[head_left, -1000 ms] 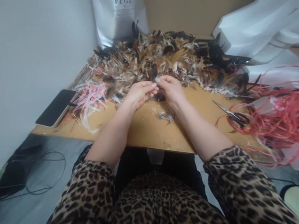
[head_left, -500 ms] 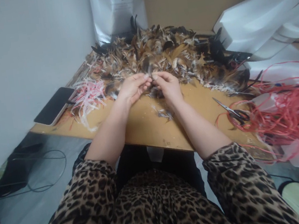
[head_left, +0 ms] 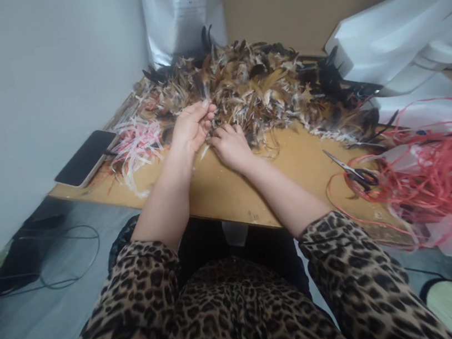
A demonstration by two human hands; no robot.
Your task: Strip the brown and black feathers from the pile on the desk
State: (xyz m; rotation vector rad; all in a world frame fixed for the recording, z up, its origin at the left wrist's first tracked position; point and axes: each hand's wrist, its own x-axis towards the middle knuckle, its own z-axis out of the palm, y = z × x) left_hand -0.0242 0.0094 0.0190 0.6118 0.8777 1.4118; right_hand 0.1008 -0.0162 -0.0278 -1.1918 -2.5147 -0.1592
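My left hand (head_left: 194, 124) is raised at the front of a heap of brown, black and white feathers (head_left: 256, 84). Between its thumb and fingers it pinches a small bunch of dark feathers (head_left: 200, 89) that points up and away. Lower and to the right, my right hand (head_left: 232, 146) rests palm down by the heap's near edge, fingers bent toward the tabletop. Its fingertips are partly hidden, and whatever lies under them is too small to name. A thin white strip shows just left of those fingertips.
On the left of the wooden table (head_left: 229, 191) are a phone (head_left: 85, 158) and pink and white strips (head_left: 136, 143). Scissors (head_left: 354, 171) lie to the right, beside tangled red strings (head_left: 446, 178). A silver bag (head_left: 184, 24) stands behind the heap, white foam pieces (head_left: 393, 39) at the right.
My hands have come apart: the left has moved up and left with the feathers, the right down and left onto the table. The loose feathers near the table's front no longer show there.
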